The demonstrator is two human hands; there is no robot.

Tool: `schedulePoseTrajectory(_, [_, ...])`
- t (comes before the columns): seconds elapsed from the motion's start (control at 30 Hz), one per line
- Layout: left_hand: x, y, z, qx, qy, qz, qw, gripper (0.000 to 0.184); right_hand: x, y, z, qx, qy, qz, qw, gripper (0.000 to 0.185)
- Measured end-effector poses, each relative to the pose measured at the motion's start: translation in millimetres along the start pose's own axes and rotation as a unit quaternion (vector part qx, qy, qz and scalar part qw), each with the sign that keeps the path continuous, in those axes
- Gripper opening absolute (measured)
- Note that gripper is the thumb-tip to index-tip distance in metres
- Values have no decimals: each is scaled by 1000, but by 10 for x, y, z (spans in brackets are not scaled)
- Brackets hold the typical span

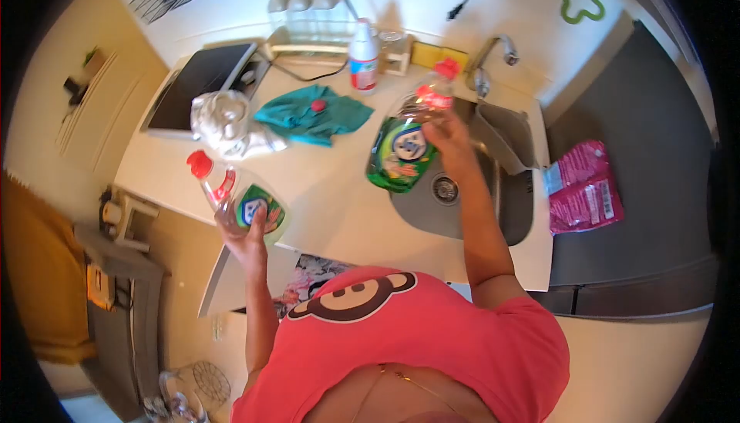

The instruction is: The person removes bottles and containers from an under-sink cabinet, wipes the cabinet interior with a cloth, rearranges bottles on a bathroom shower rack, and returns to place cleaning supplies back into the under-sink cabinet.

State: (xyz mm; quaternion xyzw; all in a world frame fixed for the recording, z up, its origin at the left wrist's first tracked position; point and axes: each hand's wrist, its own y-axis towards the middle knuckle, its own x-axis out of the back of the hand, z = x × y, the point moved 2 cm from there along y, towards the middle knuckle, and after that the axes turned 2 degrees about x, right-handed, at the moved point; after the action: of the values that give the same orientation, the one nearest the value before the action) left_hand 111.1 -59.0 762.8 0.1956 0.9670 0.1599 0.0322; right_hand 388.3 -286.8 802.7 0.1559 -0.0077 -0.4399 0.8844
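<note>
My left hand (245, 239) is wrapped round a clear bottle (223, 189) with a red cap and a green label, held over the counter's front edge. In my right hand (451, 141) is a larger bottle (399, 149) of the same kind, red-capped and green-labelled, tilted above the sink's left edge. Between and behind the two bottles lies a teal cloth (312, 114) with a small red cap (318, 105) on it. A white crumpled bag (221, 121) stands to the left of the cloth.
A white bottle (363, 60) stands at the back by the wall. The sink (462, 216) has a faucet (482, 76) behind it and a grey divider. A pink packet (583, 189) lies right of the sink. A black hob (202, 87) is at the back left.
</note>
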Motion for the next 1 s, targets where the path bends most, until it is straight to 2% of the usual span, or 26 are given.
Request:
schedulePoseTrajectory(0.07, [-71, 7, 47, 11, -2, 32, 999, 64, 441, -41, 308, 89, 35, -66, 993, 39])
schedulePoseTrajectory(0.13, [-118, 21, 147, 13, -16, 54, 998, 63, 912, -85, 587, 128, 15, -126, 984, 41])
schedulePoseTrajectory(0.2, [-209, 27, 132, 48, -46, 66, 996, 61, 1312, -83, 788, 134, -57, -264, 953, 43])
schedulePoseTrajectory(0.23, [-227, 46, 127, 66, -57, 72, 994, 60, 1474, -48, 845, 143, -111, -302, 936, 43])
schedulePoseTrajectory(0.3, [-246, 104, 237, 44, -42, 98, 993, 57, 1828, 112, 907, 155, -217, -373, 889, 43])
schedulePoseTrajectory(0.4, [-462, 163, 119, 36, -28, 120, 992, 52, 2609, 635, 459, 167, -317, -376, 855, 43])
schedulePoseTrajectory(0.53, [-703, 195, 61, 62, -60, 153, 984, 49, 2815, 1235, 47, 87, -330, -287, 895, 46])
schedulePoseTrajectory(0.63, [-851, 174, 18, 55, -69, 176, 980, 50, 3060, 1627, -399, 92, -254, -226, 936, 51])
schedulePoseTrajectory(0.67, [-860, 174, 15, 43, -49, 186, 980, 50, 3127, 1704, -520, 105, -285, -188, 934, 57])
schedulePoseTrajectory(0.77, [-878, 175, -1, 33, -17, 199, 979, 52, 3400, 1902, -851, 73, -492, -316, 808, 60])
schedulePoseTrajectory(0.8, [-883, 167, -14, 29, -12, 198, 980, 52, 2985, 1712, -554, -14, -443, -336, 831, 73])
schedulePoseTrajectory(0.9, [-860, 175, 67, 40, -10, 199, 979, 52, 2891, 1731, -844, -79, -455, -346, 817, 88])
schedulePoseTrajectory(0.93, [-839, 185, 157, 31, -3, 202, 979, 52, 2883, 1724, -869, -96, -448, -333, 824, 98])
schedulePoseTrajectory(1.0, [-848, 211, 193, 26, 3, 202, 979, 53, 2850, 1751, -930, -68, -427, -339, 835, 101])
